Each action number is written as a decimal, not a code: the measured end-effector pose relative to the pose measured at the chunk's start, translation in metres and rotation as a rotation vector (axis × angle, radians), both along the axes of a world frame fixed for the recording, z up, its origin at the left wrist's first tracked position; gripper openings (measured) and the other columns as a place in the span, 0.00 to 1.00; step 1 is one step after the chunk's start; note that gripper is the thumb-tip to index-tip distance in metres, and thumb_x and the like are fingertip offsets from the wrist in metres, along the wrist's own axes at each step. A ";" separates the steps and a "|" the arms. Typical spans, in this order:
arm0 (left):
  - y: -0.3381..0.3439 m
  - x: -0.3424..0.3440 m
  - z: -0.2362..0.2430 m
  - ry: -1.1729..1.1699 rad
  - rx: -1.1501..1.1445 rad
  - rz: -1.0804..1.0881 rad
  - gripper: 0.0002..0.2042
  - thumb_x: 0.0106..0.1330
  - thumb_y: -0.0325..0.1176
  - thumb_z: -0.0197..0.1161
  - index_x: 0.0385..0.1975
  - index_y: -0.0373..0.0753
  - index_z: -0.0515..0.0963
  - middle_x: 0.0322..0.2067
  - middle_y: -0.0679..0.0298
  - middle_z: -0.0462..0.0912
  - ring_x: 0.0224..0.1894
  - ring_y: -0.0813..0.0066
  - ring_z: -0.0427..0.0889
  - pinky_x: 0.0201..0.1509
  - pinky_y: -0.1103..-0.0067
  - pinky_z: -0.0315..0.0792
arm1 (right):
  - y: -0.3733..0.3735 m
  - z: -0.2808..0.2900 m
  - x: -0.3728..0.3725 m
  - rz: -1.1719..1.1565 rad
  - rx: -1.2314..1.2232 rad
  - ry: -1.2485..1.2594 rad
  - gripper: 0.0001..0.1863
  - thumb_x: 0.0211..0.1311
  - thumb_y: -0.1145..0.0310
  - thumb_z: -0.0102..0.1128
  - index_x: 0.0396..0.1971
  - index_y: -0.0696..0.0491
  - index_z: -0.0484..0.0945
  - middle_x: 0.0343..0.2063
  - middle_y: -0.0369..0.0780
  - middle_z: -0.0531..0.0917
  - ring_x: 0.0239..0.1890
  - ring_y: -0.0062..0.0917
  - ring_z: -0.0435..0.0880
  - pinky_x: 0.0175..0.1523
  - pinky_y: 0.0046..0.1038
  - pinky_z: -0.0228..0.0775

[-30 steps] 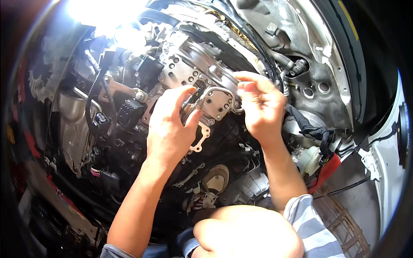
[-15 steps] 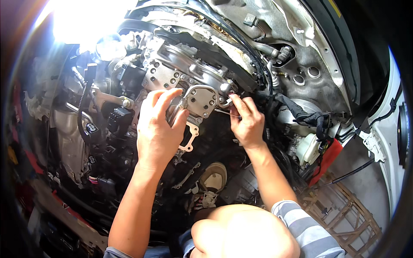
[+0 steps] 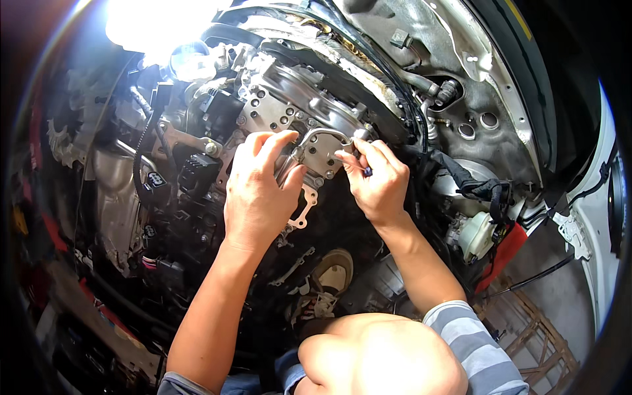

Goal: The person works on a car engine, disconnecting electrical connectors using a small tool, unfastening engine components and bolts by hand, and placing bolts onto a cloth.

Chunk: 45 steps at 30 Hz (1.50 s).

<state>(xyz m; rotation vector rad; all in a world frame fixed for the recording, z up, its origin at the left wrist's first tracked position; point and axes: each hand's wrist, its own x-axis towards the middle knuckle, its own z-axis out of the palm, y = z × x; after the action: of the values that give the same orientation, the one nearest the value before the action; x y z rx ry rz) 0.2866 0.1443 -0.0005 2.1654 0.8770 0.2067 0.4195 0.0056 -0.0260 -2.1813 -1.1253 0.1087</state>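
Observation:
A thin bent metal pipe [image 3: 322,131] arches over the flat metal plate [image 3: 321,155] of an engine [image 3: 270,113]. My left hand [image 3: 260,191] is closed around the pipe's left end, where it meets a thicker cylindrical fitting [image 3: 290,162]; the fingers hide part of it. At the pipe's right end, my right hand [image 3: 380,181] has its thumb and forefinger curled close together. Something small and dark blue [image 3: 367,172] shows between those fingers, too little of it to name. A light-coloured gasket [image 3: 304,209] sticks out below the plate.
Black connectors and cables [image 3: 197,174] crowd the left side. A wrapped wiring harness [image 3: 461,174] and a pale reservoir [image 3: 475,236] are at the right. My knee [image 3: 382,349] and a shoe [image 3: 332,271] show below. Strong lamp light [image 3: 158,23] glares at the upper left.
The whole view has shifted, so the engine sits slightly farther right. My right thumb has moved inward over the plate, and a thin silver rod near that hand no longer shows. My left hand keeps its grip.

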 end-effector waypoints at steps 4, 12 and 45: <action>-0.001 0.001 -0.006 -0.044 -0.021 0.002 0.20 0.56 0.28 0.70 0.50 0.42 0.78 0.46 0.59 0.78 0.49 0.60 0.79 0.55 0.70 0.74 | 0.028 0.007 0.007 0.024 -0.066 0.011 0.09 0.59 0.69 0.66 0.38 0.55 0.83 0.27 0.43 0.84 0.24 0.37 0.84 0.30 0.33 0.76; -0.001 -0.002 -0.006 -0.038 -0.040 0.011 0.20 0.55 0.27 0.71 0.50 0.41 0.78 0.46 0.60 0.78 0.48 0.62 0.79 0.54 0.72 0.74 | 0.039 0.015 0.026 0.271 -0.165 0.128 0.08 0.58 0.70 0.60 0.37 0.49 0.82 0.26 0.43 0.84 0.32 0.42 0.85 0.36 0.38 0.77; 0.004 -0.020 -0.005 -0.116 0.023 0.062 0.09 0.65 0.23 0.58 0.44 0.35 0.79 0.40 0.53 0.82 0.44 0.52 0.81 0.50 0.66 0.74 | 0.032 0.017 0.045 0.527 -0.284 -0.262 0.07 0.51 0.74 0.57 0.31 0.51 0.82 0.29 0.40 0.84 0.27 0.34 0.86 0.33 0.33 0.80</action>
<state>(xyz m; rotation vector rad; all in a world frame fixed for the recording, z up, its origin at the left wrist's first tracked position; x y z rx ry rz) 0.2664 0.1479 -0.0052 2.1262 0.8796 0.3710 0.4642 0.0378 -0.0092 -2.1230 -1.9191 0.2292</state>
